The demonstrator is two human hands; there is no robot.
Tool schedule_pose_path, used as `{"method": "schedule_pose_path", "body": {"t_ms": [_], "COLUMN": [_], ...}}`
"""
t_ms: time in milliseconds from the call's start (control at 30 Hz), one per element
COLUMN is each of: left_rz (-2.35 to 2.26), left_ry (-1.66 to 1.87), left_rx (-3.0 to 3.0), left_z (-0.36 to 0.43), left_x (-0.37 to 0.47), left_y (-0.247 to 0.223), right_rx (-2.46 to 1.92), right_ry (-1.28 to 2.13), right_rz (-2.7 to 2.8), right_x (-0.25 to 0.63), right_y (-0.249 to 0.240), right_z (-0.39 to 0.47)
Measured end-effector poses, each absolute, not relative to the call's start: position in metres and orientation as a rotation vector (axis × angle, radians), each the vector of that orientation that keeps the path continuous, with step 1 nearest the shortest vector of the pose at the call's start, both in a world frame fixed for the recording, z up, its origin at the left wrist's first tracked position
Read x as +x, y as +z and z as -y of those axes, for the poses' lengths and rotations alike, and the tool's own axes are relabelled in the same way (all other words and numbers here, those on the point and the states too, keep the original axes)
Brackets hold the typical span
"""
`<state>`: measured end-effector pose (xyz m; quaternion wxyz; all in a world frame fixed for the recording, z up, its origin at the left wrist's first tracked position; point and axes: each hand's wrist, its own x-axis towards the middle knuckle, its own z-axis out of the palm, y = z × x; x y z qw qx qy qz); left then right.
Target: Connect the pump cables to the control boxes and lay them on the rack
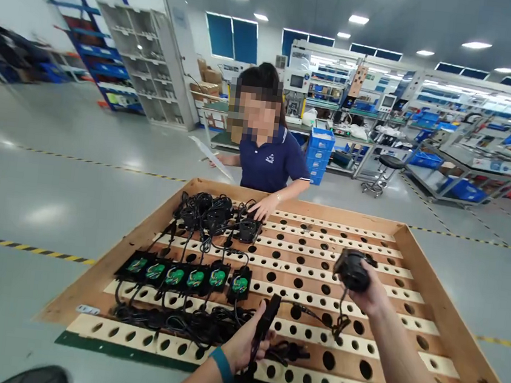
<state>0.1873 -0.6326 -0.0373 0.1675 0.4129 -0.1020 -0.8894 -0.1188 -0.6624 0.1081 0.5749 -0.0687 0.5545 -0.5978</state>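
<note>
My left hand (243, 344), with a teal band at the wrist, is closed around a flat black box (269, 315) tilted on edge. Black cables hang below that hand. My right hand (371, 294) grips a round black device (351, 270) above the right part of the slatted wooden tray (407, 247). A thin black cable (340, 325) droops from the device and runs left toward the box. To the left of my left hand, several black boxes showing green circuit boards (195, 278) lie in a row, with bundled black cables (168, 322) nearest me.
Across the tray stands a co-worker in a navy shirt (265, 162), holding a paper; the other hand (265, 208) rests on round black devices (246, 230). Raised wooden walls border the tray. Blue crates (319, 155), a stool (390, 163) and workbenches are farther back.
</note>
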Motion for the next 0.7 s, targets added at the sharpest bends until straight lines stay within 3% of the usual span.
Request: {"method": "schedule_pose_path", "body": {"t_ms": [200, 333, 500, 700], "left_rz": [0.476, 0.286, 0.068, 0.043], "left_ry": [-2.319, -2.524, -2.352, -2.343], "left_rx": [1.330, 0.924, 0.514, 0.584], "left_z": [0.614, 0.609, 0.615, 0.614], "left_x": [0.218, 0.225, 0.217, 0.189], "left_y": [-0.041, -0.016, 0.016, -0.005], "right_rx": [-0.079, -0.101, -0.120, -0.120], "right_ry": [-1.096, -0.862, -0.676, -0.626], "right_rz": [-1.142, -1.190, -1.270, -1.304], "right_x": [-0.057, -0.031, -0.006, 0.004], "right_y": [0.055, 0.035, 0.016, -0.001], "right_z": [0.785, 0.848, 0.921, 0.953]}}
